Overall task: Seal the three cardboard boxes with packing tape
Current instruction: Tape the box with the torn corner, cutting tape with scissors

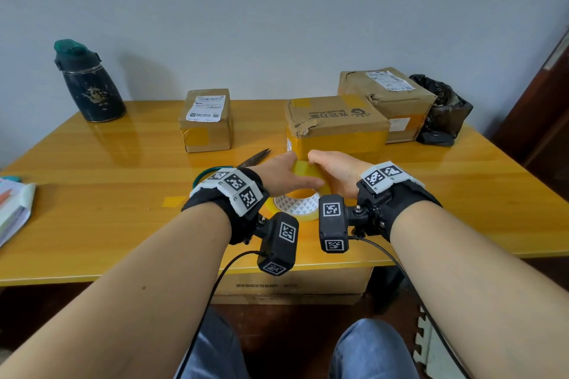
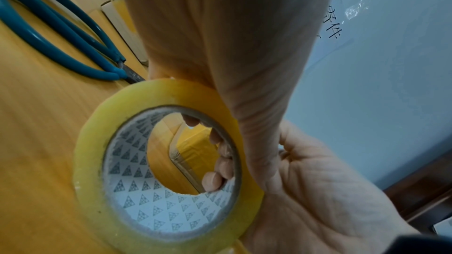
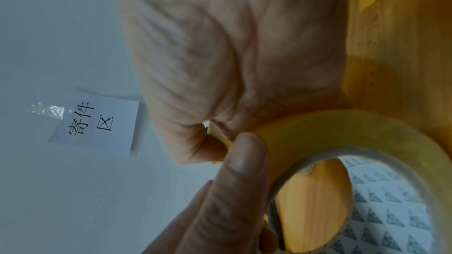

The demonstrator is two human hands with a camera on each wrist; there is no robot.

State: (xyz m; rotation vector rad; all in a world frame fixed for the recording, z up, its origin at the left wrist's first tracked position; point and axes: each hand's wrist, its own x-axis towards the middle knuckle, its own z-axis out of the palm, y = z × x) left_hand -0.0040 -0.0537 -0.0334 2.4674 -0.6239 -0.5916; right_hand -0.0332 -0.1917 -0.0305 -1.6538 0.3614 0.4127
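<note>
A roll of yellowish packing tape [image 1: 300,198] with a white patterned core stands on edge over the table's front middle, held by both hands. My right hand [image 1: 329,171] grips the roll [image 2: 156,171] with its fingers [image 2: 220,154] through the core. My left hand [image 1: 284,171] presses a thumb [image 3: 234,181] on the roll's outer face, where a loose tape edge [image 3: 218,135] lifts between the two hands. Three cardboard boxes stand behind: a small labelled one [image 1: 207,120] at centre left, a mid-sized one [image 1: 335,126] just beyond the hands, and a larger one [image 1: 388,95] at back right.
Teal-handled scissors [image 1: 246,161] lie just left of my left hand. A dark bottle [image 1: 89,83] stands at back left, a black bag [image 1: 446,108] at back right, and papers [image 1: 15,206] on the left edge. A tape strip [image 1: 172,201] sticks to the table [image 1: 92,224]. Another carton [image 1: 292,286] sits underneath.
</note>
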